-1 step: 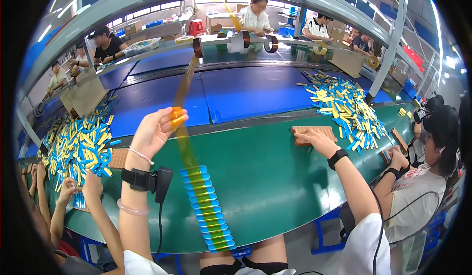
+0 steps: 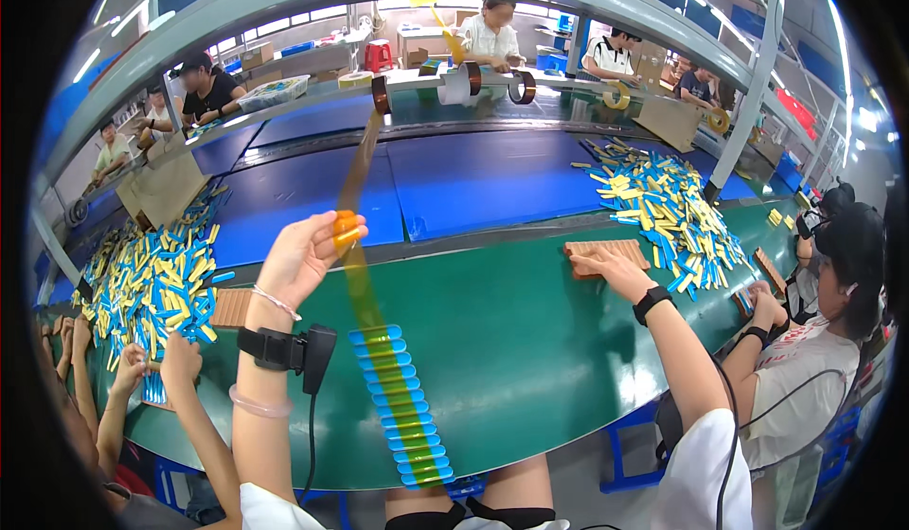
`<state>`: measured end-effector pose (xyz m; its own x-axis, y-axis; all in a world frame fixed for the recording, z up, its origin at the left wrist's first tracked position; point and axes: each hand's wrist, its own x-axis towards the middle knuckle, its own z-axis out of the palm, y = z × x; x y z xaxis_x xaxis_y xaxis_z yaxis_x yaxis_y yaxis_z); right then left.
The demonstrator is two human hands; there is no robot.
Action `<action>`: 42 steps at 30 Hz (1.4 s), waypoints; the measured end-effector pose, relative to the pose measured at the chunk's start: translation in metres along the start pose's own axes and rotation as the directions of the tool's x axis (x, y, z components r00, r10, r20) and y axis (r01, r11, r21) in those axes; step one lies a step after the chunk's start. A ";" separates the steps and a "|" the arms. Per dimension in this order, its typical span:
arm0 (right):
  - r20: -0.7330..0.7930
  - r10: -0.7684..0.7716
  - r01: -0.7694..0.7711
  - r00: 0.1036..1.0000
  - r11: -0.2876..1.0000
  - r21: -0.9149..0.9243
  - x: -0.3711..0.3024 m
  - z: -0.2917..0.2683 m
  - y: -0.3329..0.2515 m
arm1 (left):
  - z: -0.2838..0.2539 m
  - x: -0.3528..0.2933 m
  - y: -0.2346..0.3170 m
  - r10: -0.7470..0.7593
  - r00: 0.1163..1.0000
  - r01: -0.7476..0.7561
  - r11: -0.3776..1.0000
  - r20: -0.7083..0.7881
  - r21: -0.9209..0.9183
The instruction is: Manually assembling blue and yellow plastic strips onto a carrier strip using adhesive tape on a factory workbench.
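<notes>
My left hand (image 2: 305, 257) is raised over the green table, its fingers pinched on a strip of amber tape (image 2: 360, 288). Orange covers sit on the fingertips. From a tape roll (image 2: 381, 95) on the rack, the strip runs down past my fingers to a row of small blue flat pieces (image 2: 405, 407). These lie side by side along the tape, reaching the table's near edge. My right hand (image 2: 611, 269) rests on a brown ridged block (image 2: 627, 249), fingers over its left part. Whether it grips the block or just presses it, I cannot tell.
Heaps of loose blue and yellow pieces lie on the left (image 2: 156, 284) and right (image 2: 653, 208). Blue panels (image 2: 483, 179) stretch behind the green table (image 2: 511, 359). A metal post (image 2: 748, 104) stands at right. Co-workers' hands (image 2: 180, 364) work close on the left, and a person (image 2: 805, 369) sits at right.
My left hand has shifted slightly right and down with the tape, and the upper end of the row of pieces has moved a little with it. My right hand stays on the block.
</notes>
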<state>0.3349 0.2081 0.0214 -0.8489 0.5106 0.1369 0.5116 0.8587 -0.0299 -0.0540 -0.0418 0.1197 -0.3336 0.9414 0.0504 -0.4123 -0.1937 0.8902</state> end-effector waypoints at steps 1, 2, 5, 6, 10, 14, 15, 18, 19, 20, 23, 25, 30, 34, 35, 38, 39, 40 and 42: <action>0.006 0.012 -0.012 1.000 0.999 -0.042 0.004 -0.001 0.001 | 0.001 -0.002 -0.002 -0.003 1.000 0.003 1.000 0.013 0.000; 0.000 0.005 -0.005 1.000 0.999 -0.041 0.006 0.002 -0.001 | 0.004 -0.001 -0.004 0.004 1.000 -0.004 1.000 0.009 0.005; -0.160 0.125 -0.168 0.979 0.942 -0.292 0.027 0.013 -0.038 | 0.013 0.002 -0.011 -0.045 0.998 0.046 0.999 0.041 -0.004; -0.199 0.071 -0.062 0.977 0.997 0.052 0.033 0.015 -0.061 | 0.016 0.004 -0.014 -0.043 0.999 0.042 0.999 0.027 0.002; 0.138 -0.068 -0.097 0.988 0.419 0.903 0.054 -0.005 -0.208 | 0.012 0.004 -0.022 -0.058 0.997 0.058 0.998 0.044 0.005; 0.147 -0.133 -0.132 0.980 0.109 0.985 0.054 -0.004 -0.263 | 0.016 0.002 -0.026 -0.026 0.999 0.026 1.000 0.043 0.001; 0.144 -0.139 -0.129 0.980 0.111 0.985 0.050 -0.009 -0.267 | 0.016 0.000 -0.027 -0.014 0.999 0.013 1.000 0.044 0.004; 0.200 -0.110 -0.209 0.974 -0.074 0.975 0.041 -0.017 -0.269 | 0.015 -0.003 -0.033 0.032 0.999 -0.033 0.990 0.012 0.135; 0.247 -0.118 -0.259 0.962 -0.096 0.961 0.038 -0.018 -0.266 | 0.014 -0.002 -0.039 0.096 0.993 -0.111 0.940 0.062 0.324; 0.294 -0.128 -0.308 0.947 -0.119 0.944 0.036 -0.018 -0.263 | 0.011 -0.005 -0.044 0.093 0.994 -0.109 0.942 0.064 0.316; 0.264 -0.110 -0.281 0.958 -0.178 0.943 0.031 -0.020 -0.250 | 0.023 -0.020 -0.061 0.442 0.896 -0.004 -0.091 0.044 0.996; 0.267 -0.063 -0.273 0.962 -0.155 0.949 0.022 -0.024 -0.242 | 0.027 -0.034 -0.065 0.312 0.949 -0.036 0.234 -0.040 0.972; 0.234 -0.045 -0.238 0.971 -0.215 0.947 0.021 -0.022 -0.261 | 0.035 -0.097 -0.084 -0.032 0.997 -0.008 0.854 0.068 0.520; 0.241 0.031 -0.232 0.970 -0.178 0.956 0.017 -0.023 -0.260 | 0.045 -0.099 -0.102 -0.011 1.000 0.007 0.960 0.011 0.279; 0.242 0.042 -0.233 0.969 -0.155 0.960 0.014 -0.022 -0.261 | 0.047 -0.102 -0.106 0.024 1.000 -0.024 0.959 0.000 0.283; 0.219 0.070 -0.209 0.973 -0.119 0.971 -0.003 -0.019 -0.265 | 0.055 -0.118 -0.110 0.053 0.998 -0.041 0.953 -0.034 0.301; 0.199 0.089 -0.190 0.976 -0.106 0.976 -0.011 -0.016 -0.267 | 0.057 -0.126 -0.112 0.009 0.999 0.005 0.949 -0.044 0.316; 0.174 0.101 -0.160 0.979 -0.134 0.978 -0.022 -0.013 -0.272 | 0.059 -0.135 -0.118 0.016 0.999 -0.004 0.947 -0.036 0.322; 0.197 0.052 -0.193 0.979 -0.067 0.979 -0.043 0.001 -0.274 | 0.054 -0.156 -0.130 -0.043 0.999 0.048 0.925 -0.021 0.376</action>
<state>0.2311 -0.0485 0.0230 -0.8308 0.5531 -0.0622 -0.0003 -0.1123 -0.9937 0.0972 -0.1485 0.0204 -0.3331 0.9429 0.0021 -0.0786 -0.0300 0.9965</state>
